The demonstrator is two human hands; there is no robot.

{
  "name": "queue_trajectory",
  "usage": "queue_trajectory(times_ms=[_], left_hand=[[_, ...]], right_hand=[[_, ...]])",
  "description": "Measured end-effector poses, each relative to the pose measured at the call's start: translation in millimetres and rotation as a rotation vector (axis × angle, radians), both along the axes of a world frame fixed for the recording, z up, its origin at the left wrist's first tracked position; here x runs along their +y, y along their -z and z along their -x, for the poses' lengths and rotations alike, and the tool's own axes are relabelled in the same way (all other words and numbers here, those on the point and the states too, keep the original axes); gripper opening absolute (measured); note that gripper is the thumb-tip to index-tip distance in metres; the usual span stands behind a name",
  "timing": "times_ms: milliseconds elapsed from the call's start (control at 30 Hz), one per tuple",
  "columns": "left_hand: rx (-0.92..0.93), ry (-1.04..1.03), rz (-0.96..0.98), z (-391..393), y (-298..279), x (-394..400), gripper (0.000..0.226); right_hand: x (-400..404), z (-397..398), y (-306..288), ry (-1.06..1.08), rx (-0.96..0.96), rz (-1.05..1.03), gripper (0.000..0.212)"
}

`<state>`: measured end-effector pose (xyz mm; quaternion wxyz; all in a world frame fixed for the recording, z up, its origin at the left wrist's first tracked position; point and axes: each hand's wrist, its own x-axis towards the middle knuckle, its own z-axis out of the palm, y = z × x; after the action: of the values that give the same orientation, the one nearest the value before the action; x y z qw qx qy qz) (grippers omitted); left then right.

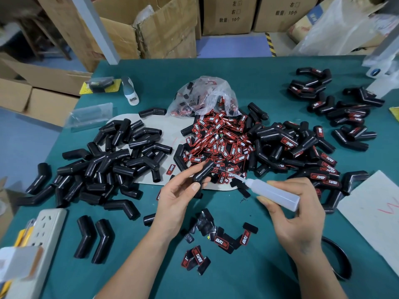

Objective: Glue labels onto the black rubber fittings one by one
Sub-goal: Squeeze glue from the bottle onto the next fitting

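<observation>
A black rubber fitting (203, 172) is gripped in the left hand (179, 195), fingers and thumb curled round its lower end, held just above the green table (237, 275), approx. centre. A translucent glue bottle (274, 194) is held in the right hand (298, 214), fingers wrapped round its body; its thin nozzle is pointed at the fitting's upper side, tip at or v. near the surface. Just behind the fitting lies a pile of red/black labels (222, 141) reading "TAPER", spilling from a clear plastic bag (205, 93). Unlabelled fittings (121, 160) are heaped to the left, labelled fittings (302, 152) to the right. Loose labels (220, 240) lie between the wrists. Cartons (228, 14) at rear are printed "10个".
</observation>
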<state>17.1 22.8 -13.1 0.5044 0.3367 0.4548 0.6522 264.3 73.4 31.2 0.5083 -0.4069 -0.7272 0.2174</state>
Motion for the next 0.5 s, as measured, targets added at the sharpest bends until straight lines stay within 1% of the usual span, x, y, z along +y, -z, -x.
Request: queue_trajectory(times_ms=[367, 500], left_hand=[[-0.010, -0.009, 0.013, -1.5, -3.7, -0.4, 0.049], [-0.006, -0.012, 0.019, -1.3, -3.5, -0.3, 0.050]], right_hand=[[0.0, 1.1, -1.8, 0.014, -0.010, 0.004, 0.030], [-0.4, 1.7, -0.8, 0.005, -0.014, 0.007, 0.029]])
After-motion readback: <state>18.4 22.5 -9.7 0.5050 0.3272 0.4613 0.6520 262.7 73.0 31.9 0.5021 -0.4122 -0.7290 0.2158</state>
